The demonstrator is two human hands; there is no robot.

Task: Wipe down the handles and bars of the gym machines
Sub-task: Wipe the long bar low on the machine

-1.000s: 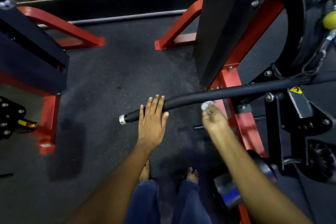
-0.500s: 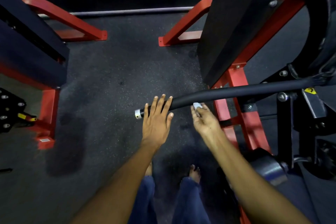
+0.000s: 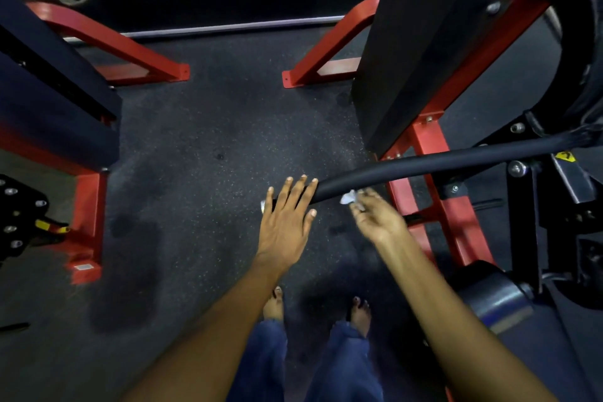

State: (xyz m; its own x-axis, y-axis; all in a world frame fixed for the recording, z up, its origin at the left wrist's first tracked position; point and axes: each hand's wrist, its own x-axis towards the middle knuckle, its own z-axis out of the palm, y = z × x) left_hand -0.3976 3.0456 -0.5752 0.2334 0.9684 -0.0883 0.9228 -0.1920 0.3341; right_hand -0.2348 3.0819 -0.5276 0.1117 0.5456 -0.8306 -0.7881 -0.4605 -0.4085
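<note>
**Cloth slides down toward the free end of the bar**

My right hand (image 3: 375, 219) has come back along the padded bar (image 3: 424, 166) — a second ago it was further up, close to the red frame (image 3: 434, 153), and now it's down near the tip, the hand blurred with motion. I'm pinching a small white cloth (image 3: 348, 198) in my fingertips, and it's pressed against the near side of the black padding. My left hand (image 3: 287, 222) hasn't budged from its job: fingers straight and flat, laid over the end of the bar just by the silver end cap (image 3: 263, 205), steadying it rather than gripping. The bar itself sticks out from the machine on my right, running down and left toward me above the dark rubber floor (image 3: 212, 140).

What that tells me: the upper stretch looks covered, and the cloth is closing in on my steadying hand. The bit under my left palm is, I'd say, the part not wiped yet — so that hand will likely need to shift before the cloth can finish the end.
</note>
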